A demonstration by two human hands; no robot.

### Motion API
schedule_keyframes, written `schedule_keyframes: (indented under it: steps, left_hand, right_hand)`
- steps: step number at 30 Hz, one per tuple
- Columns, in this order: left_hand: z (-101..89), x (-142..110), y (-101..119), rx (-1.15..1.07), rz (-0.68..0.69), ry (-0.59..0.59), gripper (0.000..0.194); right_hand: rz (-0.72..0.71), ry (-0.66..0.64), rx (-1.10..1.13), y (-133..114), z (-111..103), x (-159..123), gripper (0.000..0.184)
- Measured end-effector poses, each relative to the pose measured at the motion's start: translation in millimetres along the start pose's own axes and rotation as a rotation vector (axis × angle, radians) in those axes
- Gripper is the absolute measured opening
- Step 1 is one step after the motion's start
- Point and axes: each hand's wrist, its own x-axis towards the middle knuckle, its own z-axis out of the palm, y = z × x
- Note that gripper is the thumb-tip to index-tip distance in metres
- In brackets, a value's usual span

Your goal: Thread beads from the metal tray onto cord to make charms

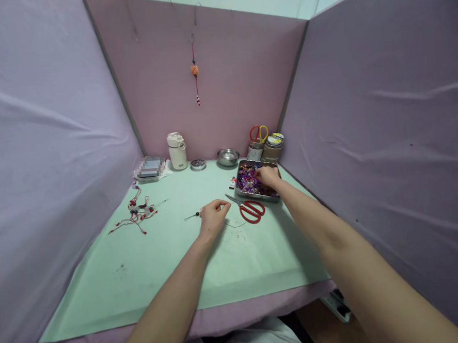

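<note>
My left hand rests on the green mat with thumb and fingertips pinched together on a thin dark cord. The beaded end of this cord, with a dark bead and a loop, sticks out to the left, and a loose tail curves out on the right. In the metal tray of mixed, mostly purple beads, my right hand reaches down with its fingers closed. Whatever they hold is too small to make out. Red-handled scissors lie between the hands, blades pointing to the upper left.
Finished-looking red beaded cords lie at the left. Along the back stand a white bottle, a small round tin, a steel bowl, a can with scissors and a jar. A beaded pendant hangs above.
</note>
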Motion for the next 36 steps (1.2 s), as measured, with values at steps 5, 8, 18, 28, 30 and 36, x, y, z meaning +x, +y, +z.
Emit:
schedule_keyframes:
  steps: [5, 8, 18, 28, 30, 36]
  left_hand:
    - [-0.9, -1, 2, 0.005, -0.008, -0.007, 0.023]
    - [-1.1, -1, 3, 0.009, -0.015, -0.004, 0.023]
    - [-2.0, -2, 6, 0.015, -0.014, -0.017, 0.020]
    - [-7.6, 6, 3, -0.154, -0.008, 0.081, 0.019]
    - [-10.2, 10, 1, -0.188, 0.050, 0.141, 0.017]
    - [-14.7, 18, -4, -0.181, 0.068, 0.194, 0.016]
  right_hand:
    - [0.016, -0.064, -0.010, -3, 10, 7, 0.023]
    - [0.017, -0.077, -0.010, -4, 13, 10, 0.023]
    - [0.039, -0.070, -0.005, -11, 10, 7, 0.017]
    - [-0.015, 0.257, 0.400, -34, -28, -28, 0.023]
    - [-0.093, 0.315, 0.688, -52, -33, -47, 0.022]
    - [-0.146, 0.051, 1.419, -105, -16, -102, 0.018]
